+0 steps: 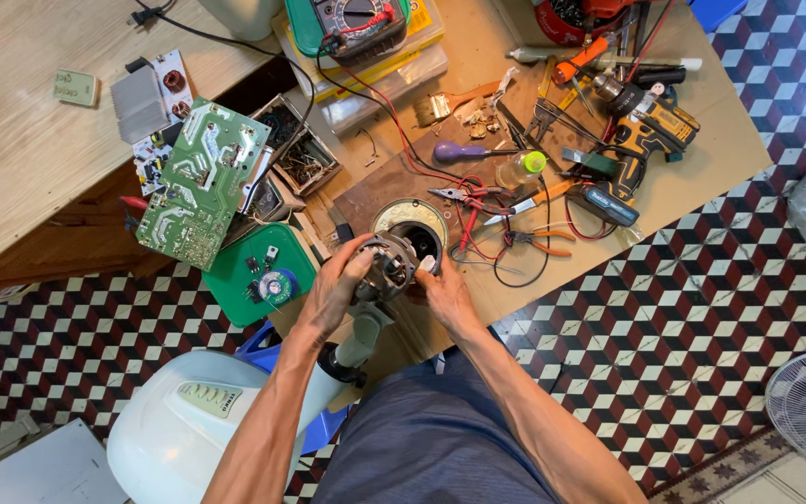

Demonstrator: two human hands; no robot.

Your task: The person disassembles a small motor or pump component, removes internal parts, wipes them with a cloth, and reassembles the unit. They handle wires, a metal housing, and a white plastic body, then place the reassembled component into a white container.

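Overhead view onto cluttered work surface (pixel 692 177), seen from person's head. Left hand (pixel 336 291) wrapped around side of grey fan motor (pixel 386 266); right hand (pixel 444 291) gripping motor's opposite side. Motor held just above near edge of surface, on grey neck rising from white fan base (pixel 179 425) on chequered floor. Behind motor, round metal ring (pixel 409 219). Green circuit board (pixel 201 182) to left; yellow-black cordless drill (pixel 641 140), pliers (pixel 538 241), multimeter (pixel 354 23) farther back
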